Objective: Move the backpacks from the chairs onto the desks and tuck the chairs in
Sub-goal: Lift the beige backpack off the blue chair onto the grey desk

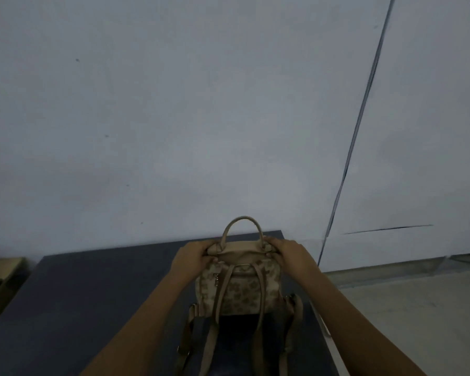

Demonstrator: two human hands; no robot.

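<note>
A small beige backpack (239,289) with a pale flower print stands upright over the dark grey desk (92,302), near its far right end. Its looped top handle rises free toward the wall. The shoulder straps hang down toward me across the desk. My left hand (193,257) grips the bag's top left corner. My right hand (289,253) grips the top right corner. Both forearms reach in from the bottom of the view. No chair is in view.
A pale grey wall (174,118) rises right behind the desk. A thin dark cable (361,112) runs down the wall to the right. An open cardboard box (0,283) sits left of the desk. Light floor (418,302) lies to the right.
</note>
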